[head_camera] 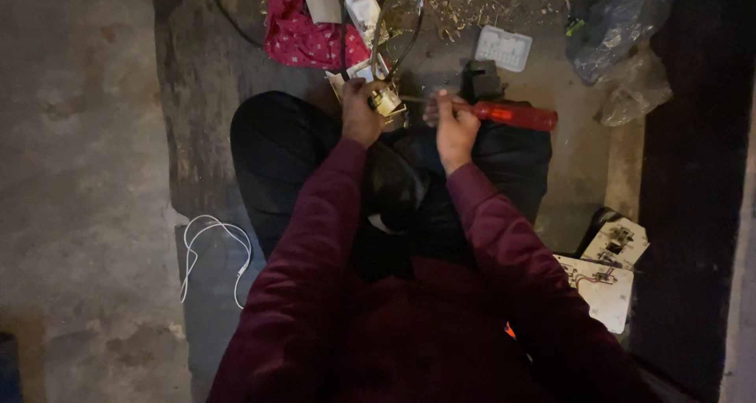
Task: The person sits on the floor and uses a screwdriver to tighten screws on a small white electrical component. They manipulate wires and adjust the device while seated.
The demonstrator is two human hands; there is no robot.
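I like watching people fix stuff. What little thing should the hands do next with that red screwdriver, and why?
Probably ease the screwdriver tip a little further into the small white part and turn it. The right hand already grips the red handle, its shaft points at the part, and the left hand holds that part steady above the lap.

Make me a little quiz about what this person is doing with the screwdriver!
1. True or false: the right hand holds a red-handled screwdriver.
2. What does the left hand hold? A) a small white part B) a cup C) a book
3. Fill in: a white ____ lies on the floor on the person's left.

Key:
1. True.
2. A. The screwdriver's tip points at it.
3. Cable.
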